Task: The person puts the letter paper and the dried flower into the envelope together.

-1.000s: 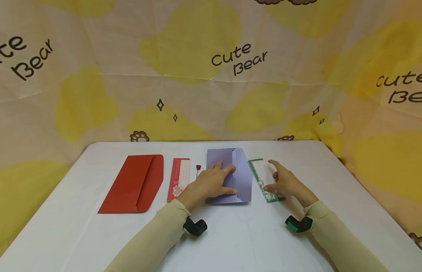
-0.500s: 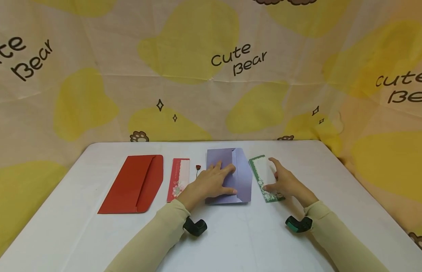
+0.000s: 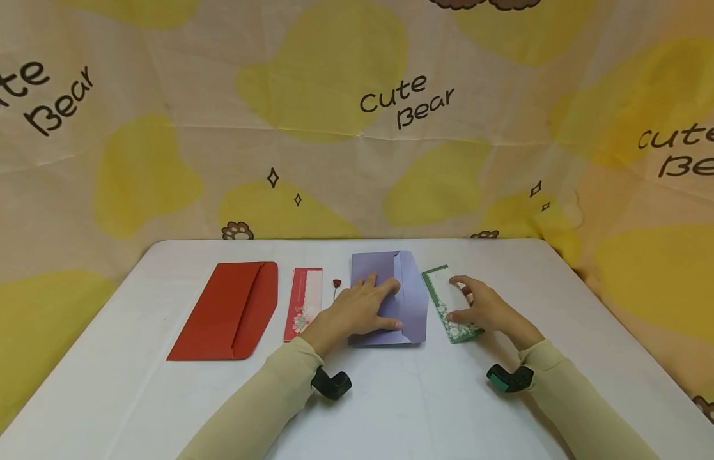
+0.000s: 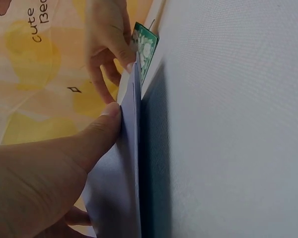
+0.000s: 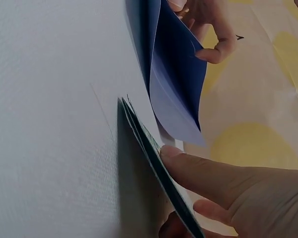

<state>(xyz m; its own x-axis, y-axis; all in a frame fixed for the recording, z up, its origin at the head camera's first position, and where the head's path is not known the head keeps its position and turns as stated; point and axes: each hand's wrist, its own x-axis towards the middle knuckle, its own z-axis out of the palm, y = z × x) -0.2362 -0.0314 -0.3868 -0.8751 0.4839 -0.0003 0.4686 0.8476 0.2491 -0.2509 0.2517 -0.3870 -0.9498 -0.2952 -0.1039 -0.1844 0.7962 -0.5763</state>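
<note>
My left hand (image 3: 362,306) lies with spread fingers on a purple envelope (image 3: 411,306), the thumb near its flap. In the left wrist view, the thumb presses on the envelope (image 4: 116,188), seen almost edge-on. To the right, my right hand (image 3: 488,305) holds a green-bordered card (image 3: 443,291) with printed flowers at its near end. In the right wrist view the thumb is on the card's upper face and a fingertip shows at its underside; the card (image 5: 154,163) looks layered and tilts off the table.
A red envelope (image 3: 218,313) lies at the left of the white table (image 3: 403,409). Beside it is a red-and-white card (image 3: 302,303), partly behind the left forearm. A small rose-shaped piece (image 3: 336,284) sits between that card and the purple envelope. A patterned cloth (image 3: 333,160) hangs behind.
The green card's far end shifted slightly away, then came back a little. My right index finger has curled in closer to the card. My left hand stays on the purple envelope.
</note>
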